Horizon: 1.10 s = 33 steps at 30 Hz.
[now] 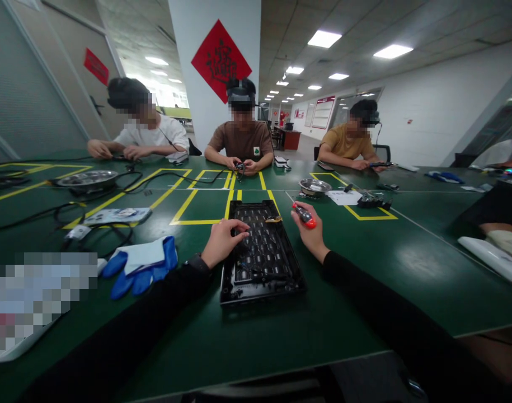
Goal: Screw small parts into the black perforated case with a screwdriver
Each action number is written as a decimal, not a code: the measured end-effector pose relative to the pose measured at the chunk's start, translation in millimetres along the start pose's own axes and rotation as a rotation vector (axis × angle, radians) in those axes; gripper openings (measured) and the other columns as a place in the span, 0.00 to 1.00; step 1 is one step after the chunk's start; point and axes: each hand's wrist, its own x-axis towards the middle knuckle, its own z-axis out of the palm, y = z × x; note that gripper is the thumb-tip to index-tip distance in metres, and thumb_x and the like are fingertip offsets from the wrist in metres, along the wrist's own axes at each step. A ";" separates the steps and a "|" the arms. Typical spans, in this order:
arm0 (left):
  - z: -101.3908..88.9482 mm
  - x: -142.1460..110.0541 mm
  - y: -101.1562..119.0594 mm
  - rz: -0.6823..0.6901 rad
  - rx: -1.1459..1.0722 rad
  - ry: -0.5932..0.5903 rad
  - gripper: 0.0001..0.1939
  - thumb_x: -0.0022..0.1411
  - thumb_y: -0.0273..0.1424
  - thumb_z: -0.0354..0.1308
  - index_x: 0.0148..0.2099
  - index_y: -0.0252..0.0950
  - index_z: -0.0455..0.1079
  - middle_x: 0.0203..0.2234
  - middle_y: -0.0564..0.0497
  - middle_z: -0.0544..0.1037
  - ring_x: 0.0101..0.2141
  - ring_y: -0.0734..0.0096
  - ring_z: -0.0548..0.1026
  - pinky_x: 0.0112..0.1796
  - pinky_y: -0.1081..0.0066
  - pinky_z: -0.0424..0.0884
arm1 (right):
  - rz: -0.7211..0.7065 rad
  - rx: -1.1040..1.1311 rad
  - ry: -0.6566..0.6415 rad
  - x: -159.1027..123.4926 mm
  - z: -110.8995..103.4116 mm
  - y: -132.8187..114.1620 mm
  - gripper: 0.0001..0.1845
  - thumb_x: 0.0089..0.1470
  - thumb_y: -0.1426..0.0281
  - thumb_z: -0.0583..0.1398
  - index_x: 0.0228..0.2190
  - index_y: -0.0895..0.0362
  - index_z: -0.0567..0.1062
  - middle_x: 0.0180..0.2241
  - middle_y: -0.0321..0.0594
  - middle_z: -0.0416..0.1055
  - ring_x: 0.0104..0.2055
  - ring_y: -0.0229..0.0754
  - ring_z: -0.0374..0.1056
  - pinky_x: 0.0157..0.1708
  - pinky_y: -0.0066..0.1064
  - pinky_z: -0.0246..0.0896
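A black keyboard frame (259, 252) lies on the green table (365, 268) right in front of me, its inner side with many small cells facing up. My left hand (224, 242) rests on its left edge, fingers curled down onto the frame near the upper left. To the right of the frame, my right hand (312, 235) is closed round a red-handled screwdriver (305, 215), its tip pointing up and left above the frame's upper right corner.
Blue and white gloves (140, 268) lie left of the frame. Cables (83, 224), a card (117, 215) and a metal bowl (88, 179) sit further left; another metal bowl (314, 186) and paper (343, 197) lie behind. Three people work at the far side, and another person's arm (501, 229) is at right.
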 end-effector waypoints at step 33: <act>7.0 -10.2 -22.5 -0.066 0.073 0.185 0.18 0.53 0.25 0.49 0.48 0.33 0.63 0.42 0.45 0.68 0.43 0.63 0.67 0.49 0.59 0.63 | -0.086 -0.584 -0.513 0.7 -26.1 26.0 0.20 0.54 0.77 0.50 0.48 0.55 0.65 0.33 0.39 0.64 0.36 0.40 0.60 0.41 0.33 0.56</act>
